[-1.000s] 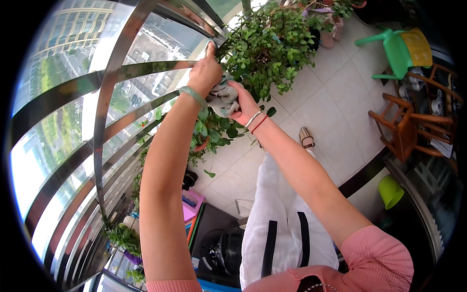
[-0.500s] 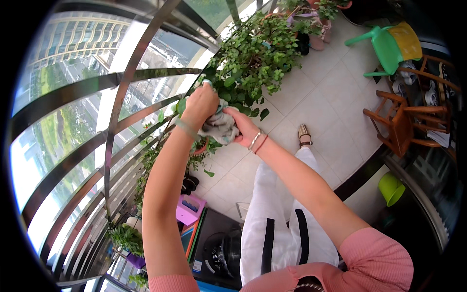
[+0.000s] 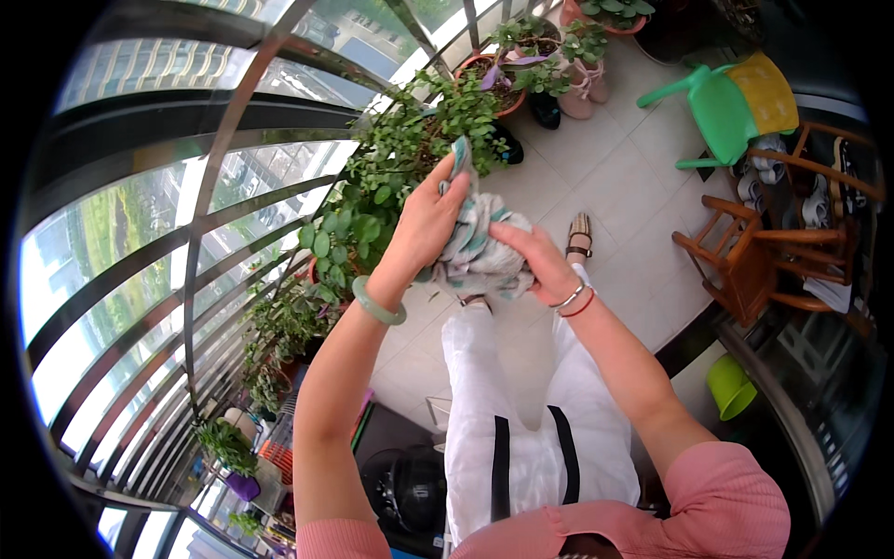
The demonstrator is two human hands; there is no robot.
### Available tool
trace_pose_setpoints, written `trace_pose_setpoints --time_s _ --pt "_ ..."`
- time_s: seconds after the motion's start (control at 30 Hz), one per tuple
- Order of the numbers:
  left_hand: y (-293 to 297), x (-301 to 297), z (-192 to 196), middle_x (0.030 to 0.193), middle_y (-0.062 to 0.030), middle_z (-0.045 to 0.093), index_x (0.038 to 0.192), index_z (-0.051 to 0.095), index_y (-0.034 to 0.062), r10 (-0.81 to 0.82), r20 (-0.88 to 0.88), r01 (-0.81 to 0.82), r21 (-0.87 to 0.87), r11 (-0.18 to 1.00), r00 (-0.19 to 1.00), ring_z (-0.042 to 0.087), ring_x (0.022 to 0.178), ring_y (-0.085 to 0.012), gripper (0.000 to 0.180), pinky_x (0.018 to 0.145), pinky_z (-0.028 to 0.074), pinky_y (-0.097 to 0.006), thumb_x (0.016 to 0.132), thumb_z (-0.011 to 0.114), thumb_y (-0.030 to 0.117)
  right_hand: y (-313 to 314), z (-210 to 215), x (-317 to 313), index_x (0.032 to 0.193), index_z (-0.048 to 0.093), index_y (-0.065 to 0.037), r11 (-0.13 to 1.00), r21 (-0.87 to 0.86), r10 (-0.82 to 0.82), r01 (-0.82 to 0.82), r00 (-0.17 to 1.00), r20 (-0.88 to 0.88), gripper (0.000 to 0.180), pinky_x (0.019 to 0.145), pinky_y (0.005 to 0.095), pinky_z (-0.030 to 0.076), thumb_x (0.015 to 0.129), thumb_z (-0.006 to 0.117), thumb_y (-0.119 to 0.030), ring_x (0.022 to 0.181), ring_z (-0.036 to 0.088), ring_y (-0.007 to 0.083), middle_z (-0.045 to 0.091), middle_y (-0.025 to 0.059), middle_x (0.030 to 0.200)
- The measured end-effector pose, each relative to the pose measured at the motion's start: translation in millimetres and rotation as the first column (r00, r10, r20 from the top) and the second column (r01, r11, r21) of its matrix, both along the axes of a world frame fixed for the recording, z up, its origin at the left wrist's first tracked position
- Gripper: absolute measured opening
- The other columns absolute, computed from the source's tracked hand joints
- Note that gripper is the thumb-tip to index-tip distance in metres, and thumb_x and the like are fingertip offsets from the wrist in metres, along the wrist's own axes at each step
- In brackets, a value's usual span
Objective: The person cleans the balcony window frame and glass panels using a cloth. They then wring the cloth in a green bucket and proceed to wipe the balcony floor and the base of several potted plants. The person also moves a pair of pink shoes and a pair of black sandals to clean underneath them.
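Note:
A crumpled cloth, pale grey-white with teal patches, is bunched between my two hands in front of my body. My left hand pinches an upper end of it, which sticks up past the thumb and fingers. With the thumb lying on top, my right hand grips the bunched lower right part; its other fingers are hidden under the folds. Leafy green potted plants stand just beyond and to the left of my hands, apart from the cloth.
A metal railing with curved bars runs along the left. At the right are a green chair, wooden stools and shoes. A lime-green bucket stands at the lower right. Below my left arm lies a black helmet.
Both hands have drawn back from the plants and shifted right with the cloth. The cloth is now more visible, with one end sticking up. The view has moved too.

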State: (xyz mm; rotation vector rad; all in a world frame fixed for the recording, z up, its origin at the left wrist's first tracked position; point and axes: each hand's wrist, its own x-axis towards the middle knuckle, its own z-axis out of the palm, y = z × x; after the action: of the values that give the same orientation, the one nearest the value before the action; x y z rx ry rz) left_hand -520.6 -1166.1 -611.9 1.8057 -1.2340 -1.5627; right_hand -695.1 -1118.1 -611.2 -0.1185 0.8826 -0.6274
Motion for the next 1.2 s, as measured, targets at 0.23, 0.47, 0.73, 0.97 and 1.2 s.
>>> trace_pose_setpoints --time_s 0.23,0.47,0.73,0.97,1.2 --pt "-62.2 -124.7 -34.2 0.085 0.0004 0.060 0.096 0.061 0.0006 0.582 -0.399 -0.620 0.041 0.784 0.709 0.050 0.077 -0.0085 0.036 0.072 0.043 -0.025 0.101 0.046 0.032 -90.7 3.2 -115.3 0.115 0.058 0.000 0.947 -0.314 -0.031 -0.074 0.948 -0.317 0.036 0.075 0.0239 0.051 0.088 0.066 -0.024 0.088 0.063 0.0097 0.065 0.0030 0.105" --pt "-107.1 -149.5 -15.9 0.110 -0.0077 0.062 0.121 0.056 0.0039 0.720 -0.641 -0.826 0.232 0.514 0.268 0.061 0.097 -0.0179 0.040 0.086 0.050 -0.032 0.100 0.045 0.037 -175.4 23.6 -132.8 0.113 0.062 -0.001 0.935 -0.306 0.114 -0.177 0.970 -0.213 0.034 0.075 0.0225 0.050 0.088 0.065 -0.025 0.089 0.063 0.0089 0.067 0.0030 0.101" --pt "-142.4 -71.0 -36.7 0.109 -0.0079 0.058 0.139 0.037 0.0033 0.742 -0.580 -0.844 0.165 0.510 0.335 0.061 0.092 -0.0194 0.049 0.080 0.051 -0.032 0.092 0.045 0.010 -220.0 -12.7 -63.0 0.098 0.065 -0.009 0.966 -0.184 0.175 -0.180 0.984 -0.039 0.024 0.050 0.0265 0.051 0.086 0.067 -0.029 0.070 0.065 0.0093 0.067 -0.0004 0.088" --pt "-189.3 -36.2 -80.0 0.122 -0.0235 0.053 0.138 0.033 0.0001 0.589 0.191 -0.579 -0.112 0.808 0.785 0.059 0.102 -0.0364 0.054 0.088 0.047 -0.042 0.087 0.044 0.013 -243.5 -66.5 -29.7 0.094 0.063 -0.012 0.972 -0.097 0.209 -0.215 0.975 -0.071 0.024 0.045 0.0269 0.048 0.085 0.065 -0.034 0.063 0.063 0.0098 0.065 -0.0018 0.083" --pt "-198.6 -17.3 -109.9 0.142 -0.0214 0.038 0.137 0.036 0.0007 -0.011 0.661 -0.079 0.106 0.991 0.750 0.051 0.119 -0.0415 0.054 0.097 0.043 -0.047 0.085 0.047 0.015 -215.2 -94.5 -9.9 0.093 0.061 -0.014 0.979 0.052 0.200 -0.196 0.977 -0.069 0.018 0.037 0.0268 0.041 0.087 0.063 -0.031 0.055 0.059 0.0096 0.062 -0.0029 0.076"
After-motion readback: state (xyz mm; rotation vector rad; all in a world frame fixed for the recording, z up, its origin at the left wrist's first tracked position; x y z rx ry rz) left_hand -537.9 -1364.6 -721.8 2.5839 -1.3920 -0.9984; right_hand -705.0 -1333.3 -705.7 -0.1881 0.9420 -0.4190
